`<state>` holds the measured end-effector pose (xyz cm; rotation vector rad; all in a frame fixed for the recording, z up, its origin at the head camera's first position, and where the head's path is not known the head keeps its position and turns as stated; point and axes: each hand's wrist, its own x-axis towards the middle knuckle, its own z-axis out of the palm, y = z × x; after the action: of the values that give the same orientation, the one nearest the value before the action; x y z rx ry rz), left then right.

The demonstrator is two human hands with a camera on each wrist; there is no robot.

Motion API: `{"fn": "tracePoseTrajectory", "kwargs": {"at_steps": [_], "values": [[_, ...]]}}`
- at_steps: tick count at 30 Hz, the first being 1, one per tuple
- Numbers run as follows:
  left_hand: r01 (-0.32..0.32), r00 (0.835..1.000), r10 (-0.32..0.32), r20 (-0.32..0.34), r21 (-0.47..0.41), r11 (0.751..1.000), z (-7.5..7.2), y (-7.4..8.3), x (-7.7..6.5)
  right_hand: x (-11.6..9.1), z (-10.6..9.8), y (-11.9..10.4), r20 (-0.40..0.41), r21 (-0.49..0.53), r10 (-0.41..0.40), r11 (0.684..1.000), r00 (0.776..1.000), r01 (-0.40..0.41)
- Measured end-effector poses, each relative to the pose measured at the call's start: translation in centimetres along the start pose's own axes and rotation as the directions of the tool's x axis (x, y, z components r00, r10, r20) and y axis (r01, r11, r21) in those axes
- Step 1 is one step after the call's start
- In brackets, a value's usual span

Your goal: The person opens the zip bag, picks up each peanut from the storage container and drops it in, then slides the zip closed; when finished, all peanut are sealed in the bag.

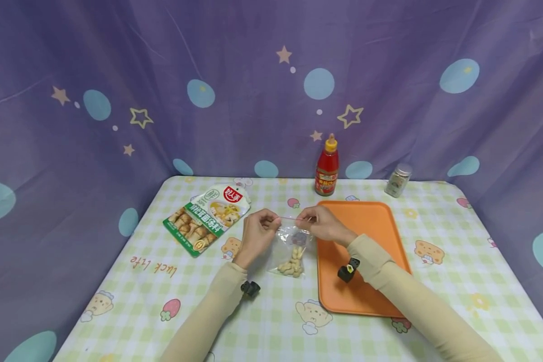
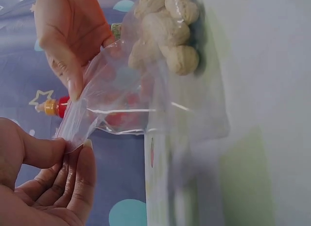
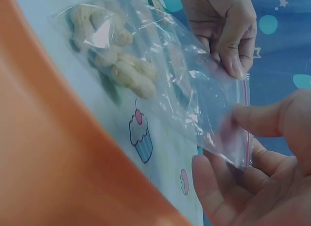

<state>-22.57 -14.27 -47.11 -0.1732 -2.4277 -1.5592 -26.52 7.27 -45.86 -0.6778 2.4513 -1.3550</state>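
Observation:
A clear zip-lock bag [image 1: 286, 246] with a red line along its top edge hangs between both hands. Several unshelled peanuts [image 1: 292, 265] lie at its bottom, close over the tablecloth. My left hand [image 1: 259, 235] pinches the top left corner between thumb and fingers. At the opposite end of the zip strip, my right hand [image 1: 325, 224] pinches the edge the same way. In the right wrist view the thumb and fingers of the right hand [image 3: 272, 158] sit on the strip, and the peanuts [image 3: 114, 51] show through the plastic.
An orange tray [image 1: 359, 296] lies right of the bag, under the right forearm. A green and white mushroom packet [image 1: 208, 216] lies at the left. Toward the back stand a red sauce bottle [image 1: 328, 168] with a yellow cap and a small seasoning jar [image 1: 398, 180].

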Motion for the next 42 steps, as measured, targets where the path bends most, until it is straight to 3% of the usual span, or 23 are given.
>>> {"fn": "tracePoseTrajectory", "kwargs": {"at_steps": [8, 16, 25, 33, 38, 42], "values": [[0.041, 0.999, -0.041, -0.003, 0.008, 0.999, -0.1, -0.3, 0.1, -0.4, -0.7, 0.8, -0.009, -0.037, -0.017, 0.999, 1.0, 0.017], [0.05, 0.999, -0.05, 0.005, 0.026, 0.998, -0.1, -0.5, 0.2, -1.1, -1.4, 1.5, 0.004, -0.009, 0.073, 0.997, 0.997, -0.073], [0.052, 0.999, -0.053, 0.003, 0.037, 0.998, -0.1, -0.7, 0.1, -1.4, -1.7, 1.7, -0.017, 0.0, 0.108, 0.994, 0.994, -0.108], [0.075, 0.997, -0.075, 0.0, 0.033, 0.997, -0.4, -1.1, 0.2, -1.1, -1.1, 2.0, -0.084, 0.161, 0.138, 0.979, 0.987, -0.123], [0.084, 0.996, -0.084, -0.009, 0.067, 0.994, -0.6, -1.5, 0.6, -0.7, -0.9, 2.0, -0.079, 0.264, 0.187, 0.951, 0.979, -0.16], [0.088, 0.996, -0.086, -0.018, 0.116, 0.989, -0.5, -1.8, 0.9, -0.4, -0.9, 1.8, -0.055, 0.357, 0.245, 0.91, 0.968, -0.209]]}}
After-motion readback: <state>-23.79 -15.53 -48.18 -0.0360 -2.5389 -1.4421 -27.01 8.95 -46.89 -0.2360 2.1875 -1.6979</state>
